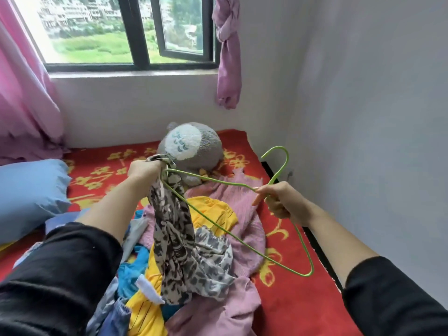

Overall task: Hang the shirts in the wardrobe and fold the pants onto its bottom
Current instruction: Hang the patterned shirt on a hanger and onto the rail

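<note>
My left hand [143,172] grips the top of a grey-and-cream patterned shirt [174,236] and lifts it above the bed; its lower part trails into the clothes pile. One corner of a green wire hanger [218,224] reaches up to that hand, beside the gripped cloth. My right hand [278,202] grips the hanger just below its hook, to the right of the shirt. A pile of clothes lies under both hands: a pink garment [242,197], a yellow one [218,214] and blue pieces [132,282]. No wardrobe is in view.
The clothes lie on a bed with a red flowered cover [291,287]. A grey plush toy [191,146] sits at the head, a blue pillow [29,190] at the left. A white wall [375,117] runs close along the right. Behind stand a window [126,32] and pink curtains [21,93].
</note>
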The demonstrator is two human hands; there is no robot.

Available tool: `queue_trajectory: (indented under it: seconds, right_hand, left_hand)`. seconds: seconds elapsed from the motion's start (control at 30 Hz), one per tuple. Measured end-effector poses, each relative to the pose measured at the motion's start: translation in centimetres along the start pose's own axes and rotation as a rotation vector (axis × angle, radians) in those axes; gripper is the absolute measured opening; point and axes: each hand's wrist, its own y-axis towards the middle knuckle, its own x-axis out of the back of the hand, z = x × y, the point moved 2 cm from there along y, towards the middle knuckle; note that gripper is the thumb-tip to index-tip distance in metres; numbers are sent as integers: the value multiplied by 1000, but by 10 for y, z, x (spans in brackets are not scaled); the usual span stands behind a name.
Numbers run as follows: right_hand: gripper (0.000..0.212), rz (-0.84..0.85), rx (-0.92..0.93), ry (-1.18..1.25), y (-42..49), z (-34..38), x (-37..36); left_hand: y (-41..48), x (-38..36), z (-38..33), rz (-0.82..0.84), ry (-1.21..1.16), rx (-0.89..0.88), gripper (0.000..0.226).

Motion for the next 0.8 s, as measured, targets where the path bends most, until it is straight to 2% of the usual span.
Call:
queue_trajectory:
  seconds: [0.07, 0.2, 0.3, 0.37, 0.43, 0.47, 0.5, 0.57, 0.63, 0.7, 0.73, 0.8]
  right_hand:
    - [33, -46, 4, -27, 0, -4, -9]
    - [33, -130, 64, -82, 10, 0, -37]
    - [34, -183, 101, -230, 21, 7, -65]
    - [36, -200, 133, -252, 28, 10, -79]
    - [34, -203, 162, -162, 32, 13, -84]
    - [40, -209, 178, -112, 33, 14, -83]
    - [48, -212, 200, -89, 33, 16, -82]
    - [53, -215, 246, -163, 34, 20, -81]
    - [51, -192, 278, -242, 35, 24, -84]
    - [45, -162, 298, -257, 35, 28, -89]
    - [42, -163, 309, -278, 34, 32, -91]
    - [36, -210, 349, -381, 32, 37, -91]
  left_hand:
    - [-6, -2, -1, -6, 121, -72, 8]
    - [-32, -11, -10, 57, 267, -242, 19]
    - [-64, -25, -18, 256, 236, -378, 9]
    - [-82, -26, -24, 430, 331, -481, 11]
    - [-91, -16, -30, 657, 427, -451, 23]
    - [-89, -9, -33, 727, 430, -415, 28]
    - [-86, 0, -36, 730, 399, -403, 30]
    - [-74, 12, -38, 554, 387, -529, 26]
    - [-68, 14, -31, 414, 676, -767, 34]
    - [-71, 4, -18, 453, 913, -930, 43]
    - [-74, -2, -13, 484, 919, -945, 39]
    - [-78, -12, -9, 466, 798, -954, 16]
